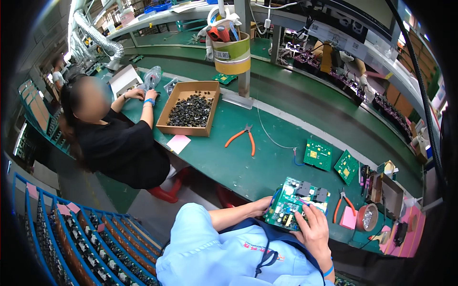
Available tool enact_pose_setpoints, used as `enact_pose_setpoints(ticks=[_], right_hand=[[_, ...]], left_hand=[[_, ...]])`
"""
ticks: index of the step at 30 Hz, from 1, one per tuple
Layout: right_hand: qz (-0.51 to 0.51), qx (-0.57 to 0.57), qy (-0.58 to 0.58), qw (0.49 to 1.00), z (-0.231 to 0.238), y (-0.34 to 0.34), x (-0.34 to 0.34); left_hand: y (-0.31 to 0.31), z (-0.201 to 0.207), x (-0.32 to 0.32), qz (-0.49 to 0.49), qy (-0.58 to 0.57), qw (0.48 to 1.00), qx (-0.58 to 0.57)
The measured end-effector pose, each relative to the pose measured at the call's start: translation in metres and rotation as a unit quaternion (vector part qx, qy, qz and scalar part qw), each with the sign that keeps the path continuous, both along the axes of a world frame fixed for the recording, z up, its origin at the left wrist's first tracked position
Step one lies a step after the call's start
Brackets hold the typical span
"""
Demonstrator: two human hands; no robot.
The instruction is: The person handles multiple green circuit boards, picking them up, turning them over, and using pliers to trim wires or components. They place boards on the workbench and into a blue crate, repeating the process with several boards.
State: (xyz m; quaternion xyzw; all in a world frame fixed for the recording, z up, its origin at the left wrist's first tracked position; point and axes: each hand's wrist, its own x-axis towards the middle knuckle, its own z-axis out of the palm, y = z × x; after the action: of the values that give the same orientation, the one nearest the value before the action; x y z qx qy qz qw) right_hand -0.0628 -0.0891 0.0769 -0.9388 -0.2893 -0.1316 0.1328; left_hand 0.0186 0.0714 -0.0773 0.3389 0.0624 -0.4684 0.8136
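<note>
A green circuit board (287,194) with black blocks and small parts on its upper side is in front of my body, at the bench's near edge. My left hand (259,207) is closed on its left edge, with the fingertips partly hidden beneath it. My right hand (312,228) is bent over the right side, its fingers resting on the components and its thumb near the lower edge. Two more green boards (318,154) (347,167) lie beyond it on the green bench (224,164).
Orange-handled cutters (245,139) lie left of the board; a similar pair (343,206) lies right, near a pink pad (348,218) and a round tub (367,217). A cardboard box (167,108) holds black parts beside a co-worker (119,148). A blue rack (86,213) stands lower left.
</note>
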Motion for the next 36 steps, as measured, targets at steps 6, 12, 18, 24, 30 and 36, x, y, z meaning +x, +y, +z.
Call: enact_pose_setpoints(ticks=[6,12,18,24,30,36], right_hand=[[-0.027,0.011,0.046,0.999,0.012,-0.008,-0.064],[-0.067,0.011,0.064,0.996,0.011,-0.027,-0.143],[-0.133,0.027,0.052,0.989,0.003,-0.051,-0.207],[-0.252,0.087,0.012,0.964,-0.014,-0.074,-0.258],[-0.395,0.117,0.029,0.911,-0.021,-0.088,-0.289],[-0.501,0.191,0.063,0.842,-0.040,-0.100,-0.307]], left_hand=[[-0.017,0.018,-0.047,-0.077,0.013,0.997,-0.005],[-0.049,-0.009,-0.110,-0.160,0.006,0.986,-0.047],[-0.088,0.029,-0.157,-0.259,0.014,0.964,-0.054],[-0.139,0.054,-0.180,-0.374,0.007,0.927,-0.041],[-0.205,0.012,-0.189,-0.472,0.097,0.873,-0.078],[-0.246,-0.014,-0.203,-0.548,0.224,0.805,-0.044]])
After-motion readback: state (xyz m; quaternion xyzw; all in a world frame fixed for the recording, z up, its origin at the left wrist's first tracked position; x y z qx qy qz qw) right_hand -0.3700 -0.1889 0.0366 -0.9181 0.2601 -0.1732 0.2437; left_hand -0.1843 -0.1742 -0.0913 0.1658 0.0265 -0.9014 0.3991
